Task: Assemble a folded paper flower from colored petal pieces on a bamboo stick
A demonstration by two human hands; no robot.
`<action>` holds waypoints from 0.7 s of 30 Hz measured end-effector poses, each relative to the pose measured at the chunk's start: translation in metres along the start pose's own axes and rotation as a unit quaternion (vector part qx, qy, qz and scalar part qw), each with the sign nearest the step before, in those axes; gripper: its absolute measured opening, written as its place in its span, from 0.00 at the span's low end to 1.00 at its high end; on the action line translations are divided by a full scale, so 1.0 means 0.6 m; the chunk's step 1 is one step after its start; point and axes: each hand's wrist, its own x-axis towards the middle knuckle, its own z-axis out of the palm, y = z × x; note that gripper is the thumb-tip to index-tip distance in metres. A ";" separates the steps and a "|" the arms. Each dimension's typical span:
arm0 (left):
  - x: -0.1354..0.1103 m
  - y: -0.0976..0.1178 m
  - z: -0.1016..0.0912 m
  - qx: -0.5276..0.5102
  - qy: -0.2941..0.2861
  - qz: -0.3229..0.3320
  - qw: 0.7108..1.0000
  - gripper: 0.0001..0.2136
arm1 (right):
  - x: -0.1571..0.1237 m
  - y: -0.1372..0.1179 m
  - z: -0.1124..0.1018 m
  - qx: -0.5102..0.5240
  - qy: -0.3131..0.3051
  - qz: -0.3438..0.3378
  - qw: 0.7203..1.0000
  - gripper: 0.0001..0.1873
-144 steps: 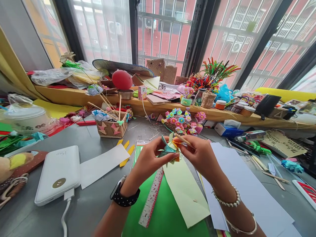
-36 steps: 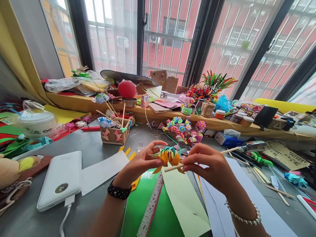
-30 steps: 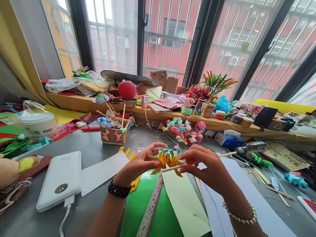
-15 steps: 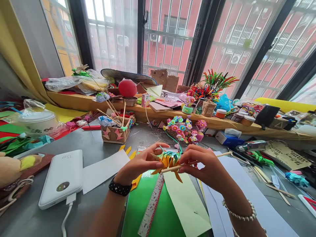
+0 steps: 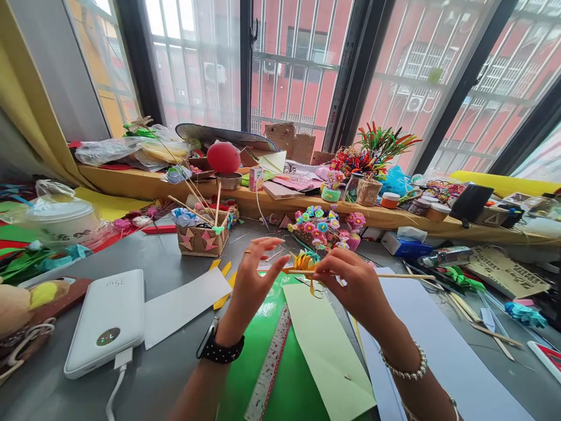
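My right hand [image 5: 353, 278] pinches a thin wooden stick [image 5: 401, 276] that points left and right across the view. Just behind the stick's left end is an orange folded-paper flower [image 5: 301, 261] with a bit of teal; the fingers partly hide it, and how it is held cannot be made out. To the left, my left hand [image 5: 254, 275] is open, thumb and fingers apart, with nothing in it. Beneath the hands lie a green sheet or folder [image 5: 236, 377], a patterned ruler [image 5: 269, 365] and a pale green paper strip [image 5: 326, 351].
A white power bank [image 5: 107, 321] with a cable stands at left beside a white paper strip [image 5: 186, 307]. Behind are a cardboard box [image 5: 204, 241] with sticks and a bunch of small flowers [image 5: 318, 227]. White sheets [image 5: 438, 351] and a plastic bottle [image 5: 447, 256] lie at right.
My left hand has let go of the orange paper flower, drawn back to the left and opened. My right hand keeps the stick, which now lies more level.
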 end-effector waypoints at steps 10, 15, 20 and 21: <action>-0.011 0.012 -0.001 0.162 -0.074 0.174 0.969 0.05 | 0.000 -0.007 0.012 -0.034 0.033 -0.047 0.998 0.06; -0.012 0.015 -0.001 0.144 -0.073 0.168 0.972 0.05 | -0.001 -0.008 0.017 -0.053 0.053 -0.071 0.995 0.07; -0.013 0.013 -0.002 0.134 -0.095 0.156 0.974 0.06 | -0.002 -0.014 0.019 -0.079 0.068 -0.086 0.991 0.08; -0.013 0.013 -0.002 0.129 -0.101 0.150 0.975 0.06 | -0.002 -0.015 0.019 -0.083 0.071 -0.089 0.990 0.08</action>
